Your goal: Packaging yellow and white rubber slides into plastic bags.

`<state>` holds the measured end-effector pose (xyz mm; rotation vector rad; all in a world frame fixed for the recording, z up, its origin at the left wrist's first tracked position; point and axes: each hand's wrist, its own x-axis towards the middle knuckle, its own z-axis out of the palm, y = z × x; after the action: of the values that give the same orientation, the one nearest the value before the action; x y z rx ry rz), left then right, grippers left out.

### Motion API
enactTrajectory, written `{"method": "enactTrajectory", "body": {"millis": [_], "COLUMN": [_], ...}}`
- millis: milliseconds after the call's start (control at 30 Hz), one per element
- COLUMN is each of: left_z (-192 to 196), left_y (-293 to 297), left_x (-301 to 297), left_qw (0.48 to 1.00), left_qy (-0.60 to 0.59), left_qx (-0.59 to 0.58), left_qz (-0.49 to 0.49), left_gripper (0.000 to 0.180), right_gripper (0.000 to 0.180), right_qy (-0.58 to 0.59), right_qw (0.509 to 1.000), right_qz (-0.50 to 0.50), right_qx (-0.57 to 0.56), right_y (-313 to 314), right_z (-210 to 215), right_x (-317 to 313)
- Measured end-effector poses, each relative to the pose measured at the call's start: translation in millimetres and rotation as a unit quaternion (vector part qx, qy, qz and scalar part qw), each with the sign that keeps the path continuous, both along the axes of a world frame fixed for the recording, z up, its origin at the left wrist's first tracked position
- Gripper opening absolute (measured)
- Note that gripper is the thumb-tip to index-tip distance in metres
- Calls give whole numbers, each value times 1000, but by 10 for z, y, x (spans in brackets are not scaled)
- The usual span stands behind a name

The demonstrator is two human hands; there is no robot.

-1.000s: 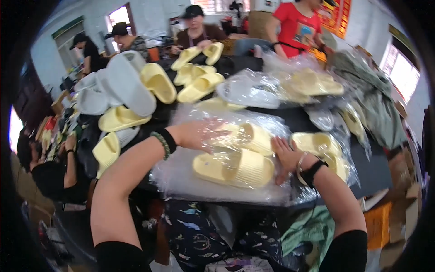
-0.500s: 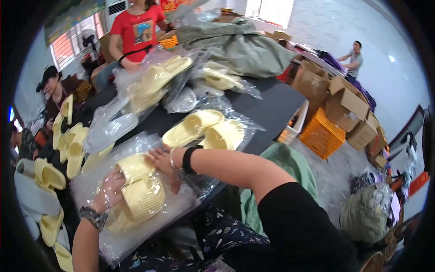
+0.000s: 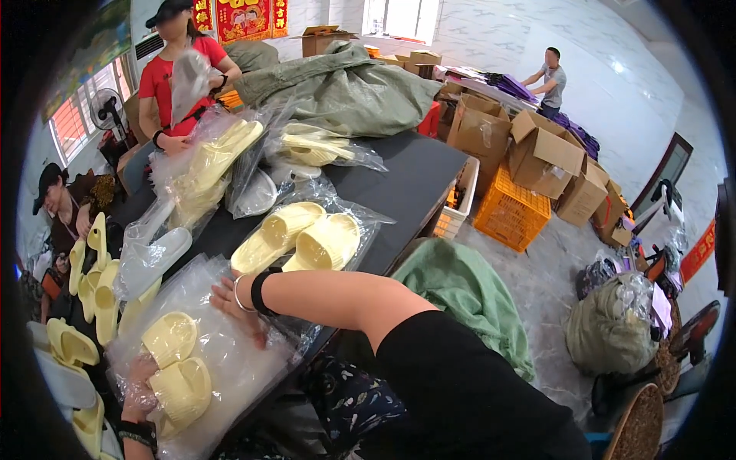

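Two hands [image 3: 238,307], two bagged yellow slippers [image 3: 172,364].

Pale marble-patterned floor [image 3: 629,100], a bright window [image 3: 400,15] in the far wall, brown cardboard boxes [image 3: 546,153] beside an orange plastic crate [image 3: 512,211].

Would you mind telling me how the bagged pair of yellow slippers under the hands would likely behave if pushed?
The clear plastic bag looks glossy, so it probably slides easily. The yellow slippers look like thick foam, likely light. The loose film wrinkles, so it should flop.

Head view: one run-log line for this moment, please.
left hand on bagged yellow slippers | right hand pressing clear bag flat | black table
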<state>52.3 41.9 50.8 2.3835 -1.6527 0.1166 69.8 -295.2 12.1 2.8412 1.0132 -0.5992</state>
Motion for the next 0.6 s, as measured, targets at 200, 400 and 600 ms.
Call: {"method": "enactTrajectory", "body": {"millis": [200, 400, 600], "left_z": [38, -62, -104], "left_y": [239, 621, 1796], "left_x": [-193, -210, -649], "left_qw": [998, 977, 931], "left_qy": [-52, -109, -16], "left_qx": [-10, 79, 70], "left_qz": [21, 165, 359], "left_gripper": [34, 38, 32], "right_gripper": [150, 156, 156], "right_qy": [12, 23, 20], "right_qw": [999, 998, 995], "right_qz": [21, 0, 1], "right_qx": [-40, -56, -93], "right_y": [171, 27, 106], "right_z": [211, 201, 327], "right_x": [-44, 2, -92]}}
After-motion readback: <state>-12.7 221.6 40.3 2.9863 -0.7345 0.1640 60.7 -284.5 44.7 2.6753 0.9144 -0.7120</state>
